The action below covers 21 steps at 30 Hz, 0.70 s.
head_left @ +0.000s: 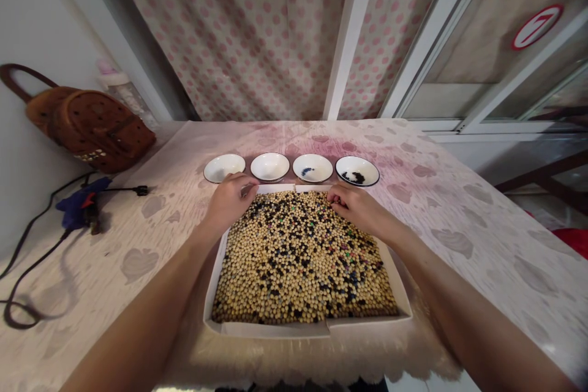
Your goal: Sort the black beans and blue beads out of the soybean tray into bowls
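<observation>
A white box (275,329) holds a layer of small round beads (294,257), mostly tan with black ones and a few blue, green and red. My left hand (232,199) is at the box's far left corner, its fingers curled and pressed together; whatever they hold is hidden. Over the far right part of the beads is my right hand (351,203), fingers closed in a pinch, contents too small to name. Behind the box stand several white bowls: one at far left (225,168), a second (270,166), a third with blue bits (313,168), and a right one with black bits (357,170).
On the left lie a brown backpack (98,125), a clear bottle (126,92) and a blue glue gun (80,203) with a black cable. A patterned cloth (459,242) covers the table. Behind it hangs a dotted curtain (275,30).
</observation>
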{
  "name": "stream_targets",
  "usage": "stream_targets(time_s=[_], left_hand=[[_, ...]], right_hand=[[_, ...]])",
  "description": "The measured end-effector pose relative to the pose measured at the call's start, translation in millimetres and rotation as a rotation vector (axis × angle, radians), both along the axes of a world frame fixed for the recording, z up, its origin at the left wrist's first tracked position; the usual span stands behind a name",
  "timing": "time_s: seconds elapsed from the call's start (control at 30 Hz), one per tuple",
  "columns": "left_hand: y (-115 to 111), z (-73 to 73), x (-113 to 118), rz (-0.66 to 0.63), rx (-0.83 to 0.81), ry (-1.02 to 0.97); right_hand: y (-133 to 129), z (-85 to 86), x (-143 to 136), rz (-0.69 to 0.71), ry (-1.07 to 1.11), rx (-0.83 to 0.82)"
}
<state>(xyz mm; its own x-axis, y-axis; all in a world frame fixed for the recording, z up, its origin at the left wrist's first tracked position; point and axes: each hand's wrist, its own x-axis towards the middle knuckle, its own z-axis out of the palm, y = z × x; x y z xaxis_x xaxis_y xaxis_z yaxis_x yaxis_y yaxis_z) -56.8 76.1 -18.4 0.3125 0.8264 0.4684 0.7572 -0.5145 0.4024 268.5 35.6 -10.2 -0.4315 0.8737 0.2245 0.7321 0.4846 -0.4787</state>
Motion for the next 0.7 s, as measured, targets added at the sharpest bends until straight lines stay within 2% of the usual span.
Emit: stream_targets(time_s=[0.27,0.5,0.6,0.7], left_hand=[[0,-0.9,0,-0.008,-0.002,-0.023],[-1,-0.8,1,-0.008,-0.011,-0.033],[-1,0.7,1,-0.012,-0.012,-0.032],[-3,2.4,1,-0.010,-0.010,-0.025]], right_hand=[[-4,2.9,-2,-0.023,0.045,-0.050],[1,1.2,5,-0.076,0.298,-0.230],[5,2.3,10,-0.158,0.345,-0.145],[10,0.6,20,-0.358,0.298,0.094]])
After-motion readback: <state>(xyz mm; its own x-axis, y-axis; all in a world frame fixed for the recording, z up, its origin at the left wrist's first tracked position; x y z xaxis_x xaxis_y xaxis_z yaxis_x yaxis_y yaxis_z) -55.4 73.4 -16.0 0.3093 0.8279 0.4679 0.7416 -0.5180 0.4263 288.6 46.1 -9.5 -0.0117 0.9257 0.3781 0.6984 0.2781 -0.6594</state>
